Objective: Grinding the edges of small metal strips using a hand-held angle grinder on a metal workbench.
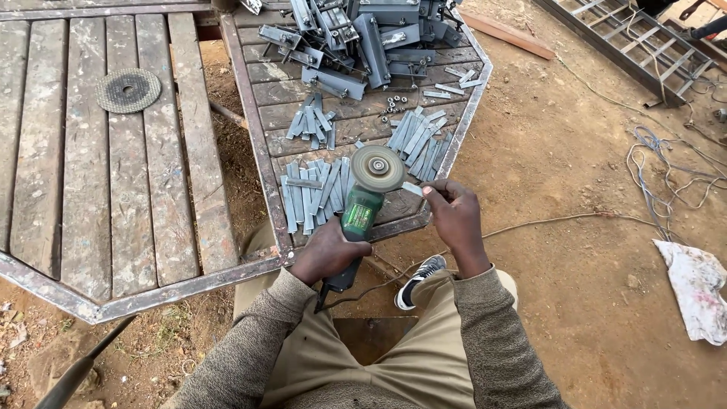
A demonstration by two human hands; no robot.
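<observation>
We've got our left hand (327,254) wrapped tight around the green body of the angle grinder (362,208), its disc (377,168) facing up just beyond the knuckles. Our right hand (453,216) pinches a small flat metal strip (413,188) between thumb and fingertips, holding it right at the disc's right edge. Under the disc, cut metal strips (310,195) lie fanned on the wooden plank table (356,125). Farther away sits a heap of grey steel brackets (363,38). Far left, a spare grinding disc (128,90) rests on planks.
</observation>
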